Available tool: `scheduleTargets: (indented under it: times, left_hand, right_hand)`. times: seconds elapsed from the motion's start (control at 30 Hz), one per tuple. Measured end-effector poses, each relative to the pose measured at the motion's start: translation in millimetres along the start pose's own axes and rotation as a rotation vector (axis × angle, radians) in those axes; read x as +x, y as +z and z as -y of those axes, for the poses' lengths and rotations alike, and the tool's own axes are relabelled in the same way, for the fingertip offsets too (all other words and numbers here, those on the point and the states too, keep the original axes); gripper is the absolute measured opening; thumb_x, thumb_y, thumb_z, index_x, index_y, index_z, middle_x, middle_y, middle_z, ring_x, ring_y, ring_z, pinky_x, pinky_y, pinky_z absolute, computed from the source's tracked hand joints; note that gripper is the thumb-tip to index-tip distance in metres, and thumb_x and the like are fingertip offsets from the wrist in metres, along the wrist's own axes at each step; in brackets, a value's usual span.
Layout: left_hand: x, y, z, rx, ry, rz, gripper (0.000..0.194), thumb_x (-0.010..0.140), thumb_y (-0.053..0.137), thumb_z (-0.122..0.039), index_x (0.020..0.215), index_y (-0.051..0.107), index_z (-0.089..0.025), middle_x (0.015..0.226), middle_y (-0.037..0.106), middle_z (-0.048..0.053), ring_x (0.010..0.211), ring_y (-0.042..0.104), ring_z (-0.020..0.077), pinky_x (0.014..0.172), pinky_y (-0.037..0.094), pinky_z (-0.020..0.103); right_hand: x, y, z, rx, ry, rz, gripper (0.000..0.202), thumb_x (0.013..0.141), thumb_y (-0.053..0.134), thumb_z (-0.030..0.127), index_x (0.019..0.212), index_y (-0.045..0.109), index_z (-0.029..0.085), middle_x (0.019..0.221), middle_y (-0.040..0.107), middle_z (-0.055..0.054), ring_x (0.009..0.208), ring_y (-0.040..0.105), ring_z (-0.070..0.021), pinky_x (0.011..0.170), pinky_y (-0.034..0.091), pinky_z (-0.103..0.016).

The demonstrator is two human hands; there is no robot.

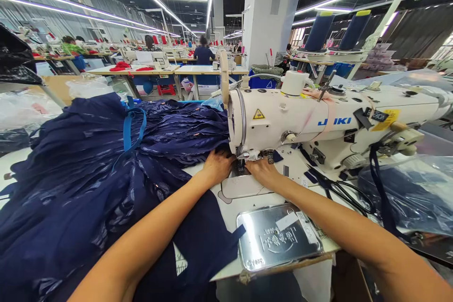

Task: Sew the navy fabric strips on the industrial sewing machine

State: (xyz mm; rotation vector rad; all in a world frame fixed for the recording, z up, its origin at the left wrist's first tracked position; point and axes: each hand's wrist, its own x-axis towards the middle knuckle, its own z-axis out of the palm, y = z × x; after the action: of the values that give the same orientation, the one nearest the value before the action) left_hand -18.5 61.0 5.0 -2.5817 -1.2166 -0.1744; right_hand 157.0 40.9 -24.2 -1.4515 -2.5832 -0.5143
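A white sewing machine (279,113) reaches in from the right over the table. My left hand (217,167) is closed at the left of its needle area, on the edge of the navy fabric (85,151). Just right of the presser foot (241,166), my right hand (262,171) is closed, its fingertips pointing at the foot; what they pinch, if anything, is hidden. The navy fabric is a large gathered heap, bound with a blue strap (128,132), and it drapes over the table's front.
A shiny metal tin lid (279,240) lies at the front edge. Black-handled scissors (336,186) and plastic-wrapped navy fabric (410,193) lie to the right. Two navy thread cones (318,32) stand behind the machine. Farther back, people sit at other sewing tables (208,70).
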Motion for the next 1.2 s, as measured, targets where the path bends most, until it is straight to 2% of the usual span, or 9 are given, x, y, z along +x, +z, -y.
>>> scheduleTargets:
  times: [0.2, 0.37, 0.6, 0.67, 0.83, 0.93, 1.0, 1.1, 1.2]
  left_hand:
    - [-29.7, -37.6, -12.1, 0.001, 0.068, 0.128, 0.025, 0.079, 0.042, -0.011, 0.096, 0.059, -0.015, 0.086, 0.066, 0.008, 0.083, 0.059, 0.0212, 0.088, 0.031, 0.042]
    - [-103.8, -79.0, -9.7, -0.093, 0.226, 0.133, 0.019, 0.078, 0.045, -0.011, 0.064, 0.055, -0.017, 0.064, 0.057, 0.002, 0.059, 0.051, 0.0151, 0.060, 0.031, 0.030]
    - [-168.3, -75.4, -21.8, -0.005, 0.337, 0.212, 0.021, 0.074, 0.052, -0.008, 0.092, 0.059, -0.016, 0.081, 0.060, 0.006, 0.064, 0.051, 0.0161, 0.060, 0.030, 0.031]
    - [-169.8, -71.9, -25.4, 0.008, 0.355, 0.208, 0.024, 0.078, 0.049, -0.010, 0.100, 0.057, -0.015, 0.083, 0.060, 0.007, 0.067, 0.052, 0.0169, 0.061, 0.032, 0.031]
    - [-163.5, -66.8, -21.0, -0.035, 0.331, 0.124, 0.013, 0.077, 0.048, -0.010, 0.081, 0.059, -0.016, 0.078, 0.058, 0.005, 0.071, 0.051, 0.0180, 0.066, 0.036, 0.033]
    - [-157.6, -62.2, -14.9, -0.178, 0.226, -0.026, 0.015, 0.078, 0.045, -0.011, 0.080, 0.057, -0.019, 0.091, 0.061, 0.004, 0.091, 0.053, 0.0199, 0.087, 0.033, 0.038]
    - [-150.0, -59.2, -13.8, -0.339, 0.151, -0.109, 0.021, 0.081, 0.036, -0.012, 0.084, 0.056, -0.020, 0.093, 0.063, 0.003, 0.093, 0.054, 0.0179, 0.094, 0.029, 0.041]
    - [-127.1, -57.0, -19.9, -0.617, -0.047, -0.180, 0.025, 0.085, 0.028, -0.020, 0.076, 0.052, -0.019, 0.068, 0.058, -0.001, 0.065, 0.053, 0.0130, 0.071, 0.042, 0.030]
    - [-90.5, -56.4, -34.9, -0.858, -0.251, -0.230, 0.029, 0.084, 0.031, -0.034, 0.061, 0.040, -0.020, 0.051, 0.039, -0.005, 0.048, 0.038, 0.0105, 0.046, 0.033, 0.023]
  right_hand:
    - [-12.8, -25.4, -19.3, 0.219, -0.073, 0.029, 0.022, 0.085, 0.042, 0.014, 0.096, 0.062, 0.015, 0.094, 0.064, -0.011, 0.087, 0.058, -0.0218, 0.074, 0.045, -0.032]
    - [-43.8, -32.2, -36.8, 0.450, -0.210, -0.013, 0.009, 0.079, 0.055, 0.018, 0.087, 0.060, 0.016, 0.122, 0.051, -0.011, 0.112, 0.046, -0.0247, 0.091, 0.040, -0.043]
    - [-54.2, -45.2, -12.3, 0.499, -0.120, 0.051, 0.015, 0.080, 0.045, 0.010, 0.069, 0.053, 0.015, 0.121, 0.050, -0.014, 0.121, 0.036, -0.0272, 0.097, 0.031, -0.052]
    - [-58.6, -69.8, 6.6, 0.571, -0.124, 0.006, 0.017, 0.082, 0.041, 0.009, 0.071, 0.052, 0.015, 0.115, 0.052, -0.014, 0.116, 0.041, -0.0246, 0.095, 0.034, -0.049]
    - [-79.0, -122.8, 48.2, 0.893, -0.493, 0.132, 0.022, 0.089, 0.040, 0.023, 0.075, 0.055, 0.017, 0.084, 0.060, -0.006, 0.082, 0.054, -0.0129, 0.076, 0.045, -0.027]
    - [-88.3, -123.2, 48.3, 0.856, -0.397, 0.095, 0.024, 0.089, 0.041, 0.026, 0.073, 0.055, 0.016, 0.073, 0.058, -0.004, 0.071, 0.053, -0.0126, 0.068, 0.043, -0.026]
    - [-94.3, -116.3, 39.2, 0.831, -0.262, 0.077, 0.017, 0.089, 0.041, 0.024, 0.089, 0.056, 0.016, 0.075, 0.059, -0.003, 0.068, 0.053, -0.0121, 0.065, 0.042, -0.024]
    - [-105.9, -106.3, 21.9, 0.753, -0.207, 0.043, 0.021, 0.089, 0.039, 0.022, 0.103, 0.054, 0.015, 0.078, 0.060, -0.004, 0.069, 0.053, -0.0118, 0.064, 0.041, -0.023]
    - [-117.6, -98.3, 3.2, 0.524, -0.251, -0.022, 0.027, 0.091, 0.032, 0.022, 0.088, 0.058, 0.015, 0.074, 0.057, -0.005, 0.067, 0.050, -0.0129, 0.064, 0.038, -0.024]
